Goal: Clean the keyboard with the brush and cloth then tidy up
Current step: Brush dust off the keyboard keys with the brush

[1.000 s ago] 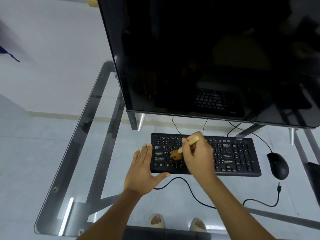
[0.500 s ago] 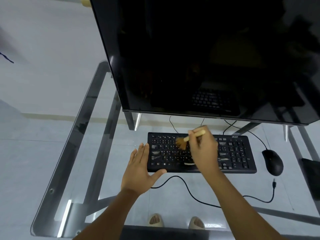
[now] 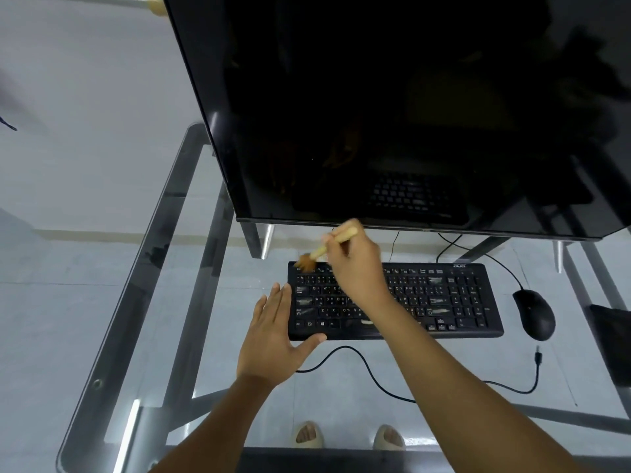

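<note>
A black keyboard (image 3: 444,298) lies on the glass desk, with pale dusty smears on several keys. My right hand (image 3: 358,268) grips a small brush (image 3: 327,249) with a pale wooden handle. Its brown bristles touch the keyboard's far left corner. My left hand (image 3: 273,332) rests flat with fingers apart against the keyboard's left end, thumb along the front edge. No cloth is in view.
A large dark monitor (image 3: 392,107) overhangs the back of the keyboard. A black mouse (image 3: 534,314) sits to the right, and a loose black cable (image 3: 375,380) runs across the glass desk (image 3: 153,268) in front. A dark object (image 3: 614,339) lies at the right edge.
My right hand has swept the brush from the middle-left keys away from me and leftward to the far left corner. My left hand has stayed at the keyboard's left end.
</note>
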`<action>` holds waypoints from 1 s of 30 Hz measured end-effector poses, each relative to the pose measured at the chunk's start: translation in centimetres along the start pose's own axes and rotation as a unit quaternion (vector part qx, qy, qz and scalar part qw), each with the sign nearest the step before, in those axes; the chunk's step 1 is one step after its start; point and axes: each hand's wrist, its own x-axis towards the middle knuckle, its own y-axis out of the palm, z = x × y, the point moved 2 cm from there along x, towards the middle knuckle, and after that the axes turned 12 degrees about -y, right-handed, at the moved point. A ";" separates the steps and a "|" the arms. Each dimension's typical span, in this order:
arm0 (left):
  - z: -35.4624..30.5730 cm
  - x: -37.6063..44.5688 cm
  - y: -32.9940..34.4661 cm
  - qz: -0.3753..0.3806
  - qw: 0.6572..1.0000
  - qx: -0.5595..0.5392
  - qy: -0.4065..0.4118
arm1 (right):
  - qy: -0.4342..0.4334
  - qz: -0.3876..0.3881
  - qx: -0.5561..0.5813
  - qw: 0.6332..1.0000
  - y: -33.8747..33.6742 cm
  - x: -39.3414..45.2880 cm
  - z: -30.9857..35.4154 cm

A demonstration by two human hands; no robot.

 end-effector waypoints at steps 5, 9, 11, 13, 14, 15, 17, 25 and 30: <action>0.2 0.0 0.2 -0.010 1.000 0.000 0.005 | -0.060 -0.014 -0.031 0.998 0.4 0.0 -0.1; 0.1 0.1 0.1 -0.013 1.000 -0.004 0.008 | -0.062 0.034 -0.049 0.996 0.2 -1.0 -0.9; -0.1 0.0 0.0 -0.011 1.000 -0.007 0.016 | -0.051 -0.031 -0.020 0.998 -0.4 -1.3 -0.9; -0.2 0.0 -0.2 -0.010 1.000 -0.012 0.016 | -0.054 -0.014 0.003 0.998 -0.3 -1.2 -0.5; -0.2 0.0 -0.2 -0.011 1.000 -0.012 0.015 | -0.065 0.016 -0.009 0.998 0.0 -1.2 -0.2; -0.1 0.0 -0.2 -0.015 1.000 -0.010 0.015 | -0.075 0.028 -0.021 0.997 0.3 -1.3 -0.2; 0.0 0.0 -0.1 -0.028 0.999 -0.003 0.020 | -0.042 -0.025 -0.001 0.999 0.1 -1.1 -0.6; 0.2 0.1 0.2 -0.029 0.999 0.007 0.019 | 0.004 -0.019 -0.004 1.000 -2.3 -1.0 -1.2; 0.4 0.1 0.2 -0.023 1.000 0.007 0.017 | -0.042 -0.021 -0.036 0.998 -2.7 -2.2 -0.8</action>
